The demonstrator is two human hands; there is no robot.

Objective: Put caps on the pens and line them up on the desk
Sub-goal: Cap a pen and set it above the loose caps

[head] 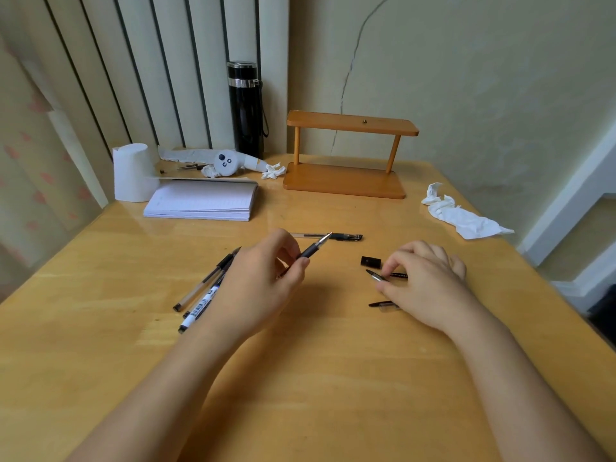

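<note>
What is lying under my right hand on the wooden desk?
Under the right hand, an uncapped black pen pokes out, fingers touching it, and a clear cap nearer you. The rest is hidden.

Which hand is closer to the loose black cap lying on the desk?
Right. The right hand sits just right of the black cap, fingertips on a small pen beside it. The left hand, holding an uncapped pen, is farther off to the cap's left.

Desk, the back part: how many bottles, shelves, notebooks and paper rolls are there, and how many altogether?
Tall black bottle with a silver band: 1
Wooden two-level shelf: 1
Open white notebook: 1
White paper roll: 1
Total: 4
</note>
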